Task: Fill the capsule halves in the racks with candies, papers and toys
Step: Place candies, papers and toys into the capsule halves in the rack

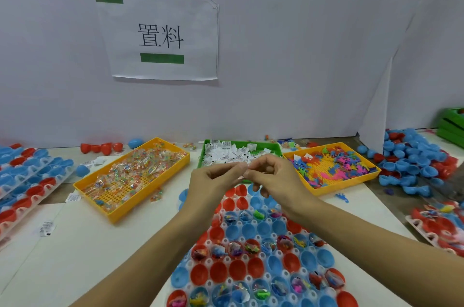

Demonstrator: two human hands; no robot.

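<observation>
Left hand (pixel 213 181) and right hand (pixel 272 176) meet fingertip to fingertip above the rack (pixel 253 256), both pinching a small white paper (pixel 243 173) between them. Directly below the hands, the rack holds red and blue capsule halves (pixel 218 272); some rows are filled, others empty. Just beyond the hands sits the green paper tray (pixel 204 153). The candy tray (pixel 110 216) lies left of the left hand, the toy tray (pixel 351 187) right of the right hand, all on the worktop (pixel 88 244).
</observation>
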